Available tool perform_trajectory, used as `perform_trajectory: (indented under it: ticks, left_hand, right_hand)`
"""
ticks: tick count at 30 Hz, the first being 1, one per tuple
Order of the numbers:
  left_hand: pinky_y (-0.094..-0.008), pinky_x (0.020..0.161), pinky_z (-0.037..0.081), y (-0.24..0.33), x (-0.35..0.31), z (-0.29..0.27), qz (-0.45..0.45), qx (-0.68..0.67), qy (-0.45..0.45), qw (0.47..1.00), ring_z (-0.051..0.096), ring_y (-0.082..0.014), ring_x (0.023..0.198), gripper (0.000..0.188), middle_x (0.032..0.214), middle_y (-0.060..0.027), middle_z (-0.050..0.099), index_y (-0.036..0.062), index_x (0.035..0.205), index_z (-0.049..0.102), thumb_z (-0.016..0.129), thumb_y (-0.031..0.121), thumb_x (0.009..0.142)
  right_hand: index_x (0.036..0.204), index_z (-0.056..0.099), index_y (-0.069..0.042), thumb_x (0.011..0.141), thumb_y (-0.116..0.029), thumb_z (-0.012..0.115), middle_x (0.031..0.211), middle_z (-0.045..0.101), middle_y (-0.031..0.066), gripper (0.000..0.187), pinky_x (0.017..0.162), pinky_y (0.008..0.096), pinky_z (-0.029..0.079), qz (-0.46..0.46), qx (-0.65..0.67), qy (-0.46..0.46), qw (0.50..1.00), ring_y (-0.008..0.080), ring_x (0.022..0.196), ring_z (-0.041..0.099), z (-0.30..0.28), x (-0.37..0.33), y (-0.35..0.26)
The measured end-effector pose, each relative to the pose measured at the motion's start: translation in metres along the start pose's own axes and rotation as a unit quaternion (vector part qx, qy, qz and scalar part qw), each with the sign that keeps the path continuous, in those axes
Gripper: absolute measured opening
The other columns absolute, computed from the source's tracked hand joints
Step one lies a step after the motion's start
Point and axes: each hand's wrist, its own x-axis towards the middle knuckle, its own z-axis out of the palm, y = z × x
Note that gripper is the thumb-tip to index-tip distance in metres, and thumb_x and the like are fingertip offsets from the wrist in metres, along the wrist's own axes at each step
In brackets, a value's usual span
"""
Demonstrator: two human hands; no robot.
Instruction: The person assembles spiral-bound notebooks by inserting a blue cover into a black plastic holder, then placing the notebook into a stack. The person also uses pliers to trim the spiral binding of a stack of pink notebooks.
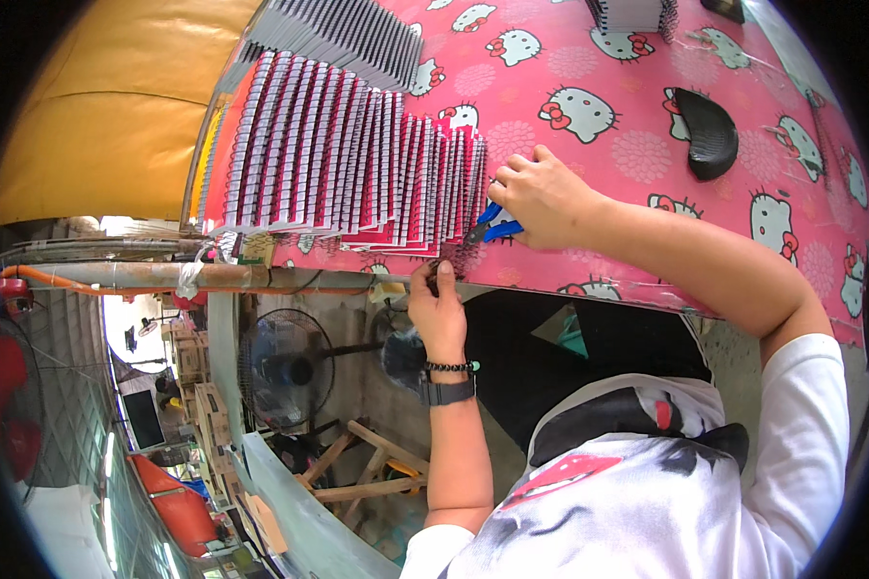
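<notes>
My right hand (543, 198) is wrapped round the blue handles of a pair of pliers (499, 228). The pliers' dark jaws point left, at the near end of the last coil in a long row of spiral notebooks (328, 154). These overlap like shingles, with red and white covers and pale wire bindings. Just below the jaws, at the table's near edge, my left hand (438, 301) has its thumb up and its fingers bent at the corner of the end notebook. Its fingertips are partly hidden there. A bracelet and a dark watch sit on that wrist.
The pink cartoon-print tabletop (637, 159) carries a black curved object (707, 133) at right. More spiral notebooks (343, 37) lie behind the row, and another stack (632, 14) stands at the far edge. A pipe (145, 277) runs left of the table; a fan (288, 370) stands below.
</notes>
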Motion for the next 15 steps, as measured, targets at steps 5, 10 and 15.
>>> perform_trajectory:
  ticks: [5,10,15]
  left_hand:
    - [-0.0185,0.042,0.031,-0.02,0.01,0.006,0.005,0.04,-0.042,0.998,0.041,-0.0028,0.049,0.025,0.066,0.0037,0.05,0.0063,0.09,0.056,0.066,0.029,0.09]
    - [-0.0174,0.043,0.032,-0.006,0.009,0.008,-0.054,-0.057,-0.07,0.994,0.042,-0.0014,0.052,0.022,0.075,0.0007,0.062,0.0055,0.091,0.059,0.066,0.027,0.09]
    - [-0.0193,0.047,0.036,-0.013,0.011,0.007,-0.054,-0.034,-0.048,0.997,0.047,-0.0039,0.055,0.026,0.077,-0.0012,0.063,0.0026,0.091,0.06,0.068,0.027,0.089]
  right_hand:
    - [0.089,0.064,-0.003,0.067,-0.021,0.07,0.089,0.064,0.0098,0.029,0.081,0.0433,0.045,0.012,0.011,-0.043,0.999,0.0247,0.096,0.061,-0.009,0.001,-0.008]
    - [0.085,0.065,-0.004,0.065,-0.018,0.068,0.083,0.065,0.0097,0.024,0.076,0.0397,0.047,0.062,0.088,-0.154,0.982,0.0245,0.087,0.064,-0.01,0.006,-0.006]
    - [0.09,0.063,-0.004,0.066,-0.023,0.072,0.09,0.063,0.0088,0.032,0.08,0.0389,0.045,0.079,0.053,-0.149,0.984,0.0237,0.094,0.061,-0.021,0.004,0.001]
